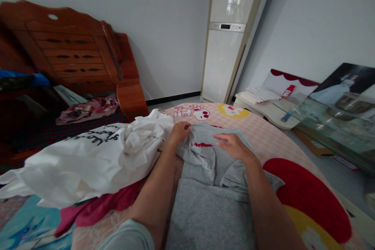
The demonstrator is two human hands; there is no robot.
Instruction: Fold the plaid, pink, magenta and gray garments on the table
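A grey knit shirt [211,218] with a small red zigzag trim lies on the round table, its near part fairly flat and its upper part bunched in folds. My left hand [179,132] is at the shirt's far left corner, fingers closed together on the cloth. Over the middle of the upper part hovers my right hand [233,145], fingers stretched out and apart, holding nothing. Left of my left forearm is a crumpled white garment [96,160] with black lettering. A dark pink cloth [101,205] sticks out from beneath it.
A pink patterned cover [263,133] with cartoon prints lies over the table. Behind on the left stands a carved wooden bench [73,54] with clothes on it. A tall white air conditioner [224,58] fills the corner. To the right is a glass shelf [322,133] holding bowls.
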